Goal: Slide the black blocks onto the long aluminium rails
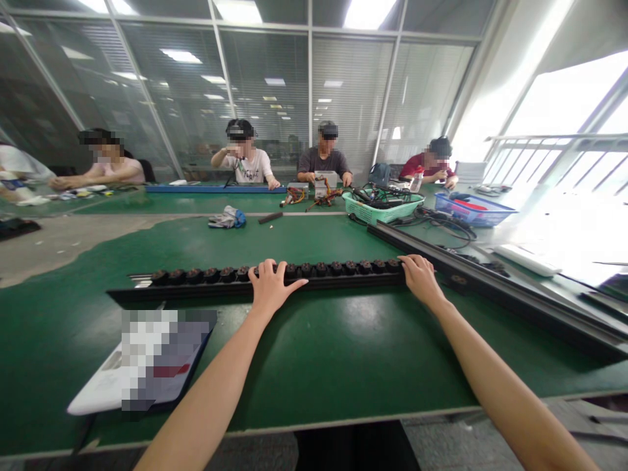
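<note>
Bright glare from the window (564, 98) washes out the right side of the room, and reflections on the glass wall (267, 85) blur whatever lies behind it. Across the green table (353, 366) lies a long black strip (343, 282), set crosswise before the person, with a row of round black pieces (320, 269) along it.

Spread wide, the left hand (272, 282) lies over the middle of the strip, its thumb stretched along the near side; it covers several round pieces, and its fingertips are partly lost among them. At the strip's right end, the right hand (420, 278) touches with its fingertips, and I cannot tell whether it grips or only rests. It also hides whether the strip meets the black rail (495, 297), which runs off the right edge.

Near the left forearm, blocky blurring masks most of a flat white-and-dark object (98, 386). Farther off, tangled cables fill a green basket (377, 214), with a blue basket (483, 217) beside it, its contents hard to make out. Co-workers sit along the far side, faces blurred; the leftmost person (22, 163) is cut off.
</note>
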`<state>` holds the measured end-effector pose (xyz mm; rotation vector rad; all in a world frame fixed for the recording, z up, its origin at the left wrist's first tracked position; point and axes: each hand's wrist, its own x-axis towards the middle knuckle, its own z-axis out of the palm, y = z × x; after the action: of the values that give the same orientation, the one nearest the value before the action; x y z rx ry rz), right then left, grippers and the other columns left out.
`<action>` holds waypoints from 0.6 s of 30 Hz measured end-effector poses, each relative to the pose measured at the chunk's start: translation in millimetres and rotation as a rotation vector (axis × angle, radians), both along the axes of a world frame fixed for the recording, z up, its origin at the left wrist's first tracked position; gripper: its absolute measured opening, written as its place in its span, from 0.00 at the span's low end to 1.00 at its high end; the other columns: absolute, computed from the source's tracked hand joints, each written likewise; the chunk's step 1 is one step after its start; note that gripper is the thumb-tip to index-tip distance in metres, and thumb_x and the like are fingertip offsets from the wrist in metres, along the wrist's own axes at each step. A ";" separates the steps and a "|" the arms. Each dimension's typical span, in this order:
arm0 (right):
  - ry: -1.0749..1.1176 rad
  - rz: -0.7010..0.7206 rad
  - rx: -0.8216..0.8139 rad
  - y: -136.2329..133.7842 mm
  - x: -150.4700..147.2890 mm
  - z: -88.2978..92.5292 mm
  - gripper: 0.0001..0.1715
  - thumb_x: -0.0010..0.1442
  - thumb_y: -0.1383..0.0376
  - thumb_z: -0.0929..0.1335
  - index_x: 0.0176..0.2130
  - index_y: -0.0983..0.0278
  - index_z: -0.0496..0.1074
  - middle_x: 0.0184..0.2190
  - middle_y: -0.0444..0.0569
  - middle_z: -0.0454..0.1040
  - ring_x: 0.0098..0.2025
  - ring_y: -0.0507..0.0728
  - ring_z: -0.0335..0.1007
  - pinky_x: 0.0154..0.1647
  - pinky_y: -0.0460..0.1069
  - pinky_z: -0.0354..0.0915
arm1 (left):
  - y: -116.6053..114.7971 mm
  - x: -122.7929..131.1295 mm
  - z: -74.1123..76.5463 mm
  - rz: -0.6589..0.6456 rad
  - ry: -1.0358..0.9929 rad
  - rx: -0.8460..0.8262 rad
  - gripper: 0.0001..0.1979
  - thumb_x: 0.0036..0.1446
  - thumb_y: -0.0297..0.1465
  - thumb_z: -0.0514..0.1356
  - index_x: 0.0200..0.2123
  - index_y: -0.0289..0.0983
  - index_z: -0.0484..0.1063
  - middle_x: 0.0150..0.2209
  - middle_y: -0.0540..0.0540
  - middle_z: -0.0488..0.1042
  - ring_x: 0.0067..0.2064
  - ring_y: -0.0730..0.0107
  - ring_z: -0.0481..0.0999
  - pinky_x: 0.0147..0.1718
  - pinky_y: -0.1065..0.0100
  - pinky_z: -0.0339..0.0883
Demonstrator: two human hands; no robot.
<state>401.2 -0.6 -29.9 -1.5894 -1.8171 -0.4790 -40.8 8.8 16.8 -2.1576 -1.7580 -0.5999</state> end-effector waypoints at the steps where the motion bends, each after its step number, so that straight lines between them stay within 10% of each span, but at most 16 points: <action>1: 0.006 0.007 0.000 0.5 0.4 -0.4 0.23 0.70 0.62 0.57 0.56 0.60 0.74 0.49 0.59 0.73 0.52 0.65 0.67 0.57 0.62 0.62 | 0.0 0.0 -0.2 -0.001 -0.001 0.002 0.41 0.57 0.65 0.51 0.57 0.38 0.73 0.54 0.32 0.67 0.56 0.45 0.64 0.59 0.43 0.52; 18: 0.027 -0.015 0.007 -0.3 0.1 -0.3 0.23 0.69 0.64 0.57 0.55 0.60 0.74 0.49 0.59 0.72 0.50 0.65 0.67 0.56 0.63 0.62 | -0.6 -0.7 -0.9 0.005 -0.014 -0.004 0.41 0.58 0.65 0.50 0.57 0.39 0.73 0.55 0.32 0.67 0.57 0.44 0.64 0.59 0.43 0.52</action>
<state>401.3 -0.8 -30.2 -1.5976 -1.7830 -0.4684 -41.5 8.2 15.9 -2.1558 -1.7727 -0.6121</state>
